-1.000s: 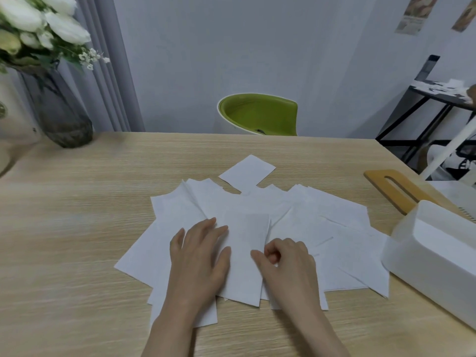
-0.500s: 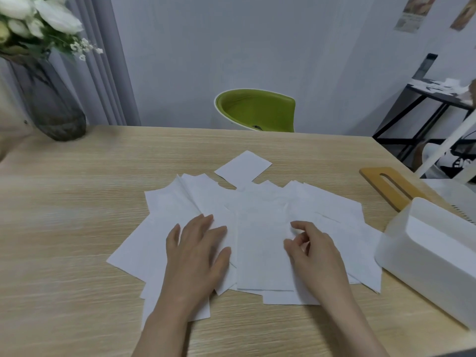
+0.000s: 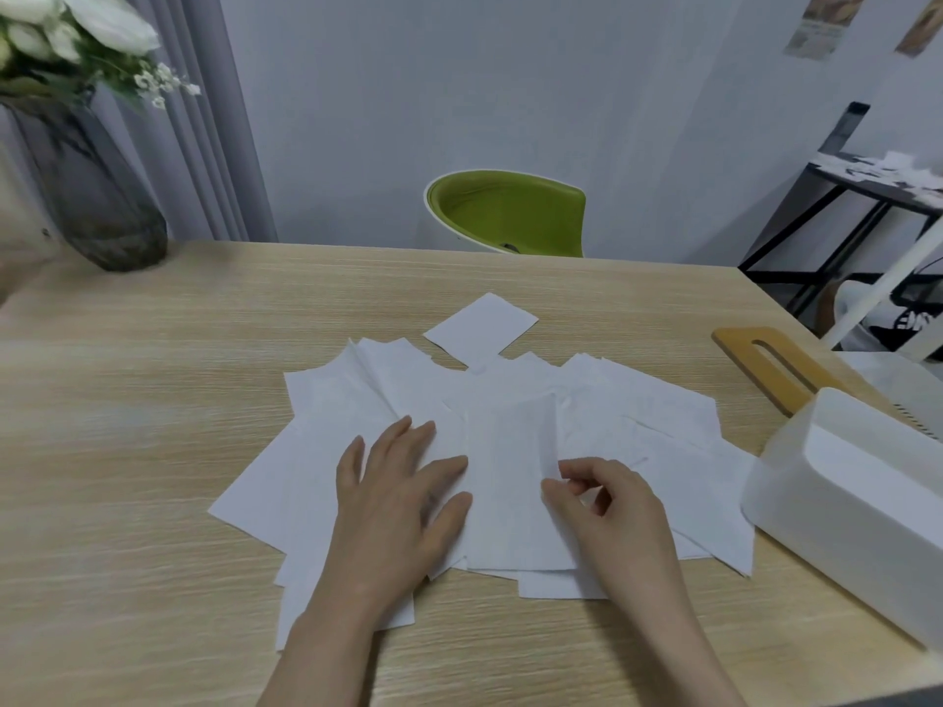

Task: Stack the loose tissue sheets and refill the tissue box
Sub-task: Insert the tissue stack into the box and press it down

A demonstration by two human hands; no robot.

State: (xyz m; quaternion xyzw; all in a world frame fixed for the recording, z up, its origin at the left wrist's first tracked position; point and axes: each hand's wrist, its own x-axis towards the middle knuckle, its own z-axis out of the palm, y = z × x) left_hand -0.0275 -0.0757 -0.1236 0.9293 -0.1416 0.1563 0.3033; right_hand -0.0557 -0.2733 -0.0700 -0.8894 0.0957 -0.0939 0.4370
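Several loose white tissue sheets point(image 3: 638, 415) lie fanned out and overlapping on the wooden table point(image 3: 153, 451). One square sheet point(image 3: 479, 329) lies apart at the back. My left hand point(image 3: 398, 502) rests flat, fingers straight, on the left sheets. My right hand point(image 3: 607, 507) has its fingers curled and pinches the right edge of the middle sheet point(image 3: 505, 477), lifting that edge slightly. The white tissue box point(image 3: 847, 507) stands open-topped at the right. Its wooden slotted lid point(image 3: 765, 364) lies on the table behind it.
A dark glass vase point(image 3: 97, 196) with white flowers stands at the table's far left corner. A green chair point(image 3: 510, 211) is behind the far edge. A black rack point(image 3: 842, 196) stands off to the right.
My right hand moved right from the middle sheet's lower part to its right edge, and it now pinches that edge. My left hand stayed pressed on the left sheets.
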